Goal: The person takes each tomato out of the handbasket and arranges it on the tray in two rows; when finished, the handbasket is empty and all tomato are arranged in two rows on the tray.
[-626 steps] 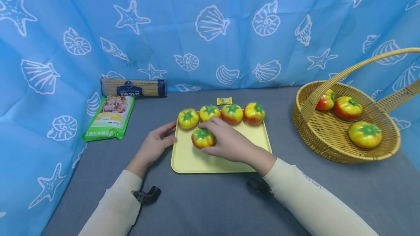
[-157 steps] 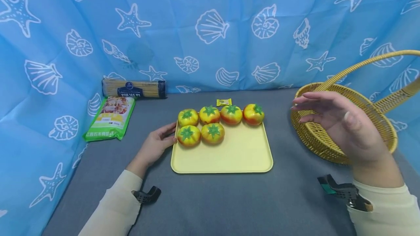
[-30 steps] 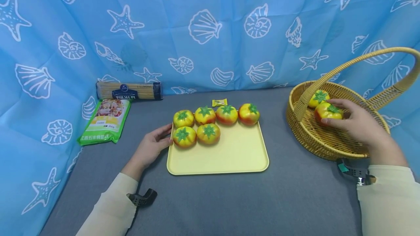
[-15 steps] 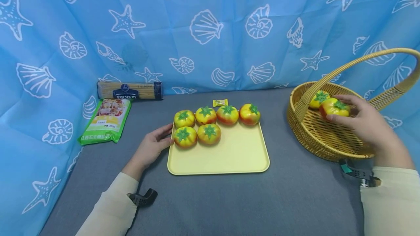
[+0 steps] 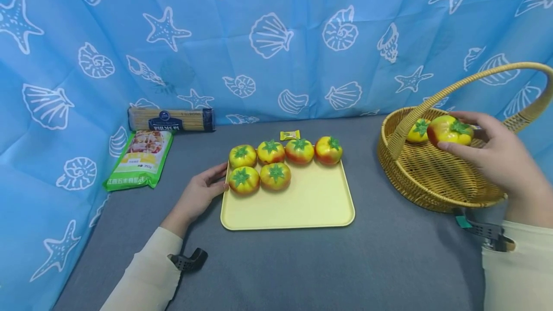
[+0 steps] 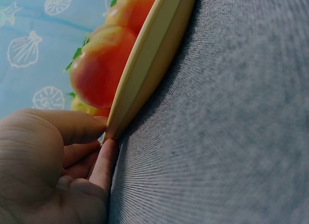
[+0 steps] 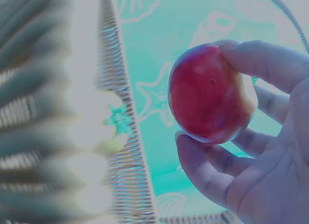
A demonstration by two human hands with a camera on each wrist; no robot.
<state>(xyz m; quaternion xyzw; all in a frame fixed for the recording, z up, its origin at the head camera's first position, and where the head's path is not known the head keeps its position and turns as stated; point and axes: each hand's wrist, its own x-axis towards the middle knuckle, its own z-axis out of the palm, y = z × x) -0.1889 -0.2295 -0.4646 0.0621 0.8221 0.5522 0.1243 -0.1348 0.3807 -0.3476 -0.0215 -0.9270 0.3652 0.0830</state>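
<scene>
My right hand [image 5: 503, 150] grips a yellow-red tomato [image 5: 449, 131] with a green leafy top, fingers and thumb on opposite sides. The tomato [image 7: 210, 93] shows its red underside in the right wrist view. It is held up over the wicker basket [image 5: 414, 196], where another tomato [image 5: 418, 131] lies. My left hand [image 5: 200, 196] pinches the left rim of the yellow tray [image 5: 302, 210]; the left wrist view has thumb and finger on the tray's edge [image 6: 140, 64]. On the tray, tomatoes form a back row [image 5: 299, 151] and two more [image 5: 275, 176] stand before it at left.
The basket's tall handle [image 5: 453, 90] arches over it at the right. Behind the tray lies a small yellow packet [image 5: 290, 135]. A spaghetti pack [image 5: 173, 119] and a green food bag [image 5: 140, 160] lie at the back left, near the blue curtain [image 5: 268, 76].
Over the last second my right hand has raised the tomato from the basket and moved right. Since the oldest frame, the tray has gained a tomato; the left hand still holds its edge.
</scene>
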